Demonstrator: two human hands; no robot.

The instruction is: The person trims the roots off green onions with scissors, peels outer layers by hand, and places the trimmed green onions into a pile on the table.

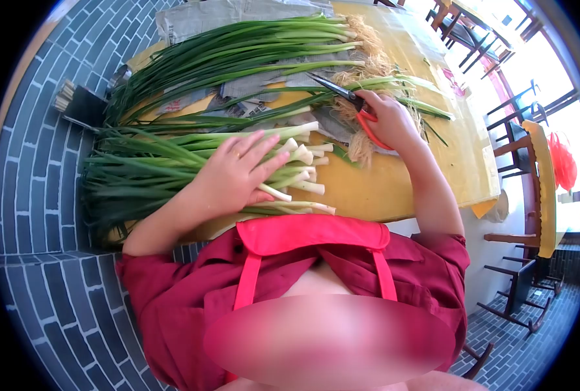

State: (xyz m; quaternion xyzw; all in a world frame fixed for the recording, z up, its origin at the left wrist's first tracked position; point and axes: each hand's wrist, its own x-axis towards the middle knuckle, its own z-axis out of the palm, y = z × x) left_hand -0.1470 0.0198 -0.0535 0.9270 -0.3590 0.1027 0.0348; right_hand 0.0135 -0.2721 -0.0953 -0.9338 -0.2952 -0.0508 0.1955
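My right hand (394,122) is closed around the red handles of a pair of scissors (334,86). Their dark blades point up and left over the leeks. Under my left hand (236,171), laid with fingers spread, is a pile of trimmed leeks (172,159). Their white ends point right and show no roots. Farther back lies a bundle of untrimmed leeks (238,49) with long, stringy, pale roots (368,42). A few single stalks lie crosswise near the scissors, and cut roots (363,144) sit below the blades.
Newspaper sheets (241,98) lie beneath the leeks on a yellow-covered table (394,186). A dark holder (84,105) with chopsticks stands against the grey brick wall (39,150) at left. Chairs (521,280) and a red plastic bag (562,161) are at right.
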